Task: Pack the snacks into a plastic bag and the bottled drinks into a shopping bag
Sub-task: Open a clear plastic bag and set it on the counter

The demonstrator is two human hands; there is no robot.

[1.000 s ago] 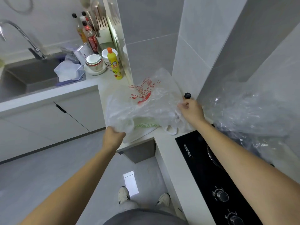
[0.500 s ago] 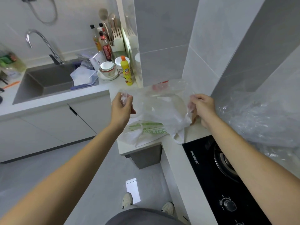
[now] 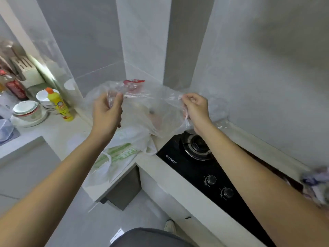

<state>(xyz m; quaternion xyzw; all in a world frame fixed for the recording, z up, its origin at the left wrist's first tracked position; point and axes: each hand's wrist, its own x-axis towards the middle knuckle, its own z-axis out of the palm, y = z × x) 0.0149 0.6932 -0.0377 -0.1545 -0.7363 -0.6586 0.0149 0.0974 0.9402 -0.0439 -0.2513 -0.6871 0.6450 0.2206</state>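
A clear plastic bag (image 3: 154,107) with red print hangs spread over the counter corner, held up by both hands. My left hand (image 3: 107,111) grips its left edge, and my right hand (image 3: 195,107) pinches its right edge. Below it, a white shopping bag (image 3: 119,154) with green print lies flat on the counter, partly over the front edge. A dark round cap shows dimly through the clear plastic; what it belongs to is hidden. No snacks are plainly visible.
A black gas hob (image 3: 201,161) with two knobs fills the counter to the right. Left stand a yellow bottle (image 3: 59,106), stacked bowls (image 3: 28,111), sauce bottles (image 3: 14,86) and a knife block (image 3: 25,68). Crumpled plastic (image 3: 316,184) lies far right. Tiled walls close the corner.
The view swung right toward the hob. Both hands lifted the clear bag and pulled its edges further apart above the counter corner.
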